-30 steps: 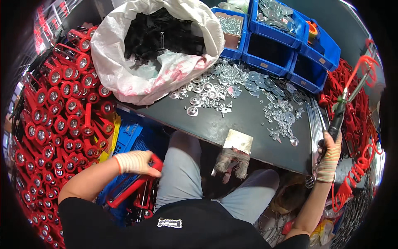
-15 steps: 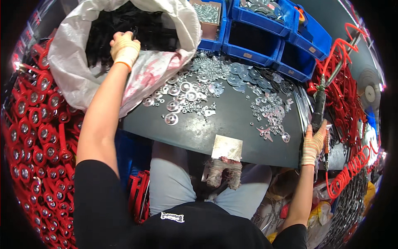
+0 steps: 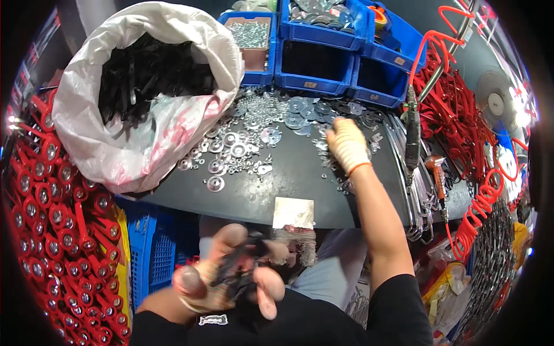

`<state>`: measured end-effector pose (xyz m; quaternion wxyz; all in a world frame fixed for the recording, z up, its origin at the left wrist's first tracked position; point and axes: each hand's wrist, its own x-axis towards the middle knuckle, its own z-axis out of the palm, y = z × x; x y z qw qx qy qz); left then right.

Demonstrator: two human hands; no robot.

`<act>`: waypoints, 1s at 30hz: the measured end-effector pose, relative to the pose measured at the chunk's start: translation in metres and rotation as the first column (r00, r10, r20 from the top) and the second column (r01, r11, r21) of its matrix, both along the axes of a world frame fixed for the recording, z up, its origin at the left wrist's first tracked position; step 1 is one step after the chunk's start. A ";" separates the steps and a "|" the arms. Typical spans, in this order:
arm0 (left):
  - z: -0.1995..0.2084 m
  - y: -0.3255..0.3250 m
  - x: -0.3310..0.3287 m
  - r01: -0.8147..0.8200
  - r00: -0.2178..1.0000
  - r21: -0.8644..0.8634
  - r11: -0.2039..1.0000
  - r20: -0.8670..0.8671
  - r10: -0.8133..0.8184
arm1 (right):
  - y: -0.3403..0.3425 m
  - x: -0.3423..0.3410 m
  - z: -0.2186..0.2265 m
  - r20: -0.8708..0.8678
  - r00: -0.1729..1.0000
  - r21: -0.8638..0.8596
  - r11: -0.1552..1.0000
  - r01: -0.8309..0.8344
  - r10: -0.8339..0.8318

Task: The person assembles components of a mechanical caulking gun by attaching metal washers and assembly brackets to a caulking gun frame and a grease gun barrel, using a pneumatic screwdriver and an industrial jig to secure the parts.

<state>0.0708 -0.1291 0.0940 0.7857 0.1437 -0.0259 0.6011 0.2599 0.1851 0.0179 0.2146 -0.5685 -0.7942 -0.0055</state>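
Observation:
My left hand [image 3: 199,282], in a light glove with bare fingertips, is palm up near my body, its fingers curled around several black strip-like pieces [image 3: 239,268]. Motion smears the hand and the pieces. My right hand [image 3: 350,144], in a similar glove, reaches down into the right-hand pile of small nuts and metal plates [image 3: 323,147]. Its fingers are drawn together, and whatever they pinch is hidden. Just beyond it lie large flat washers [image 3: 297,115]. A white woven sack [image 3: 72,109] of black pieces [image 3: 153,75] stands at the left of the dark table [image 3: 245,199].
Blue bins [image 3: 314,85] line the back. A square metal plate [image 3: 293,213] sits at the front edge. On the right are bent metal rods [image 3: 401,167], a hanging screwdriver tool [image 3: 412,138] and coiled red hose [image 3: 482,216]. Red parts [image 3: 63,239] are heaped at left.
My left hand has come out of the sack toward my body, holding black pieces. My right hand has left the hanging tool and moved left to the hardware pile. The view has shifted.

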 end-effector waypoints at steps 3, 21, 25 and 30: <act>-0.021 -0.017 0.013 0.106 0.914 -0.134 0.985 -0.378 -0.150 | -0.016 -0.009 0.008 -0.224 0.945 -0.114 0.956 -0.270 0.240; -0.026 0.108 0.016 -0.556 0.389 0.234 0.798 -0.775 0.498 | -0.157 -0.034 0.063 -0.959 -0.044 -0.176 0.707 -0.686 -0.282; -0.032 0.102 0.031 -0.546 0.194 0.387 0.743 -0.804 0.562 | -0.181 -0.035 0.055 -0.959 -0.162 -0.070 0.751 -0.656 -0.231; -0.033 0.101 0.021 -0.451 -0.051 0.610 0.652 -0.747 0.663 | -0.182 -0.031 0.053 -0.896 -0.213 -0.107 0.655 -0.748 -0.389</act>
